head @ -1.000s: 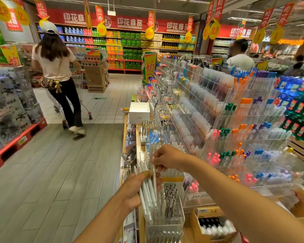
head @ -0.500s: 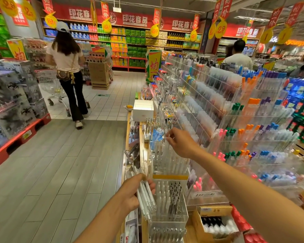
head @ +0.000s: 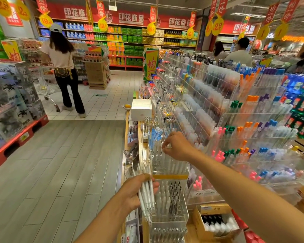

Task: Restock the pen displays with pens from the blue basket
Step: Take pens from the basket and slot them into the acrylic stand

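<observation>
My left hand [head: 136, 193] grips a bundle of white pens [head: 146, 193] beside the near end of the display. My right hand [head: 177, 146] reaches forward over a clear acrylic pen compartment [head: 168, 163] full of white pens, thumb and forefinger pinched at the top of one white pen there. A lower clear bin [head: 170, 202] holds white and black pens. The blue basket is not in view.
Tiered acrylic racks of coloured pens [head: 244, 128] fill the right. A white box [head: 141, 109] sits further along the shelf. A cardboard box of pens [head: 216, 221] lies at lower right. A shopper with a cart [head: 63, 71] stands in the aisle at left.
My right hand left the bundle, moved forward and now pinches a pen at the farther compartment. My left hand stayed on the bundle. The shopper walked further away.
</observation>
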Motion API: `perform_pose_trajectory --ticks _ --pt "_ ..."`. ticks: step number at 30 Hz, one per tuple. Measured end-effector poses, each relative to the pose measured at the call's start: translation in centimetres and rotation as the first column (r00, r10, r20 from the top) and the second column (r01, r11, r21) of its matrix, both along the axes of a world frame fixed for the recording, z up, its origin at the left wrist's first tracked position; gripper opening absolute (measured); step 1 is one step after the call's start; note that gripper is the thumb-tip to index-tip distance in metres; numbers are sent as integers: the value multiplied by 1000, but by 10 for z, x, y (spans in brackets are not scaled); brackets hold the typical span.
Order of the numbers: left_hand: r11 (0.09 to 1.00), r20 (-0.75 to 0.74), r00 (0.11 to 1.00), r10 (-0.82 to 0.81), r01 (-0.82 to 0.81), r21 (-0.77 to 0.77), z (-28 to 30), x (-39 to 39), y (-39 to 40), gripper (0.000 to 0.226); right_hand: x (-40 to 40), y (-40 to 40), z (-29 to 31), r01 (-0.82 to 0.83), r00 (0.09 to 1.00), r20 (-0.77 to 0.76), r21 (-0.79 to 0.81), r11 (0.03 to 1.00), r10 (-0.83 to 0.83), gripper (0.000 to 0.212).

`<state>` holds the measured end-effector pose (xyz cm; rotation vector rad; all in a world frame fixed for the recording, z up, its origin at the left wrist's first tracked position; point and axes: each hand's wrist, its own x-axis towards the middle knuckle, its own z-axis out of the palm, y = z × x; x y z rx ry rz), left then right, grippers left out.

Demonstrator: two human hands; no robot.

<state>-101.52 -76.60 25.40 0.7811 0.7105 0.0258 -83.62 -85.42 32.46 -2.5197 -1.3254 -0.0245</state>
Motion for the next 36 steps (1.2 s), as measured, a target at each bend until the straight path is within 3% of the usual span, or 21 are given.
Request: perform_pose_trajectory --ticks 5,8,10,13,16,20,24,27,31,36 --pt "1000 30 999 -16 15 23 7 5 -3 11 -1 -7 3 7 1000 -12 -25 1000 -8 22" --pt "998 55 998 -19 16 57 10 7 -5 15 -8 -13 7 -26 999 -24 113 993 29 20" --pt "998 96 995 -34 29 50 12 8 -6 16 -16 -17 12 -67 985 -147 139 988 88 15" --pt "998 150 987 -53 47 46 16 11 -9 15 -27 -18 13 -109 936 -331 39 993 116 19" --pt "998 182 982 -58 52 38 17 15 -14 16 -32 -17 12 -43 835 -545 85 995 83 16" --pt "1000 168 985 -26 22 21 17 16 -13 18 -26 -21 17 4 759 -648 112 994 70 14" --pt "994 59 995 85 -80 -79 10 14 -7 10 -13 -24 29 59 800 -594 218 974 85 13" --pt "992 -29 996 84 -86 -87 -1 11 -4 14 -6 -24 34 42 911 -402 319 947 95 7" --pt "992 -47 997 68 -73 -104 -7 8 -5 15 -3 -22 24 -26 984 -166 255 966 70 7" --pt "996 -59 996 65 -68 -59 -5 7 -4 23 -2 -21 3 -44 991 -118 179 983 66 9"
